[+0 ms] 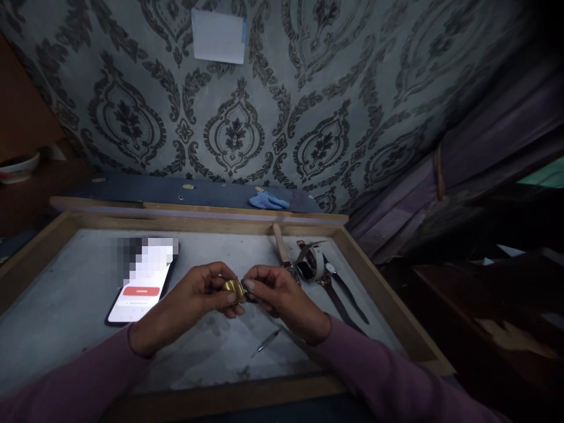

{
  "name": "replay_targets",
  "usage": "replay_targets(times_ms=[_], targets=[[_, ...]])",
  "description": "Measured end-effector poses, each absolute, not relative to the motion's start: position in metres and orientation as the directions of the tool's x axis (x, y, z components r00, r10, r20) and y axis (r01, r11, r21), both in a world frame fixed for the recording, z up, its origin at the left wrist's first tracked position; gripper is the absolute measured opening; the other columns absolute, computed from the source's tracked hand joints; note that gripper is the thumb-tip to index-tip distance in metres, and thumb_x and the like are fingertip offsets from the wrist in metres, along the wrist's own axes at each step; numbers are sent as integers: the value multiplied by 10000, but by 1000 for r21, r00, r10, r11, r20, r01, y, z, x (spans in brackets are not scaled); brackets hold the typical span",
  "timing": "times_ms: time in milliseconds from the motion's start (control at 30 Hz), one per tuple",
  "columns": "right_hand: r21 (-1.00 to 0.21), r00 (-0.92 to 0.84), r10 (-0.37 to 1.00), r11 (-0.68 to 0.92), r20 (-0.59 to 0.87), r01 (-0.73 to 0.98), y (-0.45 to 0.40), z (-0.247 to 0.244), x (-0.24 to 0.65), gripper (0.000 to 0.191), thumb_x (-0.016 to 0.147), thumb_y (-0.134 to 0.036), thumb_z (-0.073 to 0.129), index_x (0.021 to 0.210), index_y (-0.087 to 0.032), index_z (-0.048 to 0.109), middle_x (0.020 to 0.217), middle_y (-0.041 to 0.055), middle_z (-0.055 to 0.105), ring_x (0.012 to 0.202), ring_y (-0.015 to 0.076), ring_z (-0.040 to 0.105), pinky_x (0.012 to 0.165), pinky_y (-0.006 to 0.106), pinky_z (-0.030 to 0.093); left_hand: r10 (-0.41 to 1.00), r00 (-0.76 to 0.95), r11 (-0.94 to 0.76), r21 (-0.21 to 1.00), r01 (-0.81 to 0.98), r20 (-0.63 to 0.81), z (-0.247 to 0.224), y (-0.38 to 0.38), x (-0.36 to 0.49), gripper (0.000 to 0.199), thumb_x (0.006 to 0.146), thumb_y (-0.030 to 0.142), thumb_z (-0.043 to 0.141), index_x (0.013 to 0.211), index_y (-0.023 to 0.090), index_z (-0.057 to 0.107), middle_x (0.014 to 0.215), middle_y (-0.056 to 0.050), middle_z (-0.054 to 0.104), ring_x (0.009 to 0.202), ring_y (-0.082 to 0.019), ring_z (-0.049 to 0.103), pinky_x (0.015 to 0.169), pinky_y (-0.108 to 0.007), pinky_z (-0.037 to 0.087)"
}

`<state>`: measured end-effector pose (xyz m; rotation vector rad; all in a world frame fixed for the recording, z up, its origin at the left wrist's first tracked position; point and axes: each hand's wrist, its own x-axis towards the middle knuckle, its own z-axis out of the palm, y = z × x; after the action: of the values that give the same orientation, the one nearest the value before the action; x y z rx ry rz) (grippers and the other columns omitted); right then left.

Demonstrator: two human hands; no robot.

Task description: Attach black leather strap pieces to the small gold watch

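Note:
Over the middle of a wooden-framed tray, my left hand pinches a shiny gold-coloured watch between thumb and fingers. My right hand is closed at the watch's right side, its thumb and index finger on a small dark piece. Whether that piece is joined to the watch is hard to make out in the dim light. On the tray below my right hand lies a thin metal tool like a small screwdriver.
Several watches with straps lie at the right, including one with a square dark face. A lit phone lies at the left. The wooden tray rim surrounds everything. A blue cloth lies behind it, before a patterned wall.

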<state>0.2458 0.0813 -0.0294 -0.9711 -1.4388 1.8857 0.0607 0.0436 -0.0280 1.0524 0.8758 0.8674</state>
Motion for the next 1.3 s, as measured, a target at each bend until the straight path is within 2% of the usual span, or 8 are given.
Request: replay_targets(times_ms=[433,733,900,1000,1133,1300], targets=[[-971,-664,722,-238,-196,28,82,-32,250,352,715,-459,720,763,-135,592,634,-36,523,460,36,299,423,204,167,896,410,259,951,-171,-171,-28,43,61,158,774,261,696,845,142,620,784,-32,685,714,-158,669,673,-277,510],[-973,-651,732,-227,-201,44,82,-32,249,371,730,-493,702,769,-142,588,640,-25,534,475,48,310,427,205,180,875,425,313,941,-129,-233,-18,42,61,200,755,268,715,820,148,569,729,-11,672,708,-159,671,664,-276,509],[-976,-642,743,-212,-192,47,82,-29,249,365,752,-495,680,760,-145,578,624,-36,511,458,41,287,417,207,172,879,432,289,946,-145,-203,-21,42,62,198,757,262,711,821,153,558,729,-17,683,700,-156,671,644,-265,499],[-984,-635,756,-172,-159,43,81,-28,249,346,765,-481,673,752,-146,586,631,-33,515,488,51,340,451,206,242,894,402,269,954,-132,-196,-23,44,62,196,742,267,718,806,145,579,717,-12,676,676,-145,663,641,-259,496],[-996,-622,780,-21,-74,92,81,-27,250,285,776,-428,680,766,-149,627,733,14,604,684,118,517,631,249,388,909,370,250,962,-111,-194,-26,44,65,230,722,311,728,759,133,587,659,-12,650,642,-146,653,623,-259,495],[-986,-624,775,7,-98,164,84,-30,250,291,767,-444,677,754,-158,626,738,31,621,710,153,541,661,284,404,926,330,238,961,-139,-182,-30,44,68,286,688,347,757,734,130,576,652,-18,631,612,-137,633,606,-258,496]])
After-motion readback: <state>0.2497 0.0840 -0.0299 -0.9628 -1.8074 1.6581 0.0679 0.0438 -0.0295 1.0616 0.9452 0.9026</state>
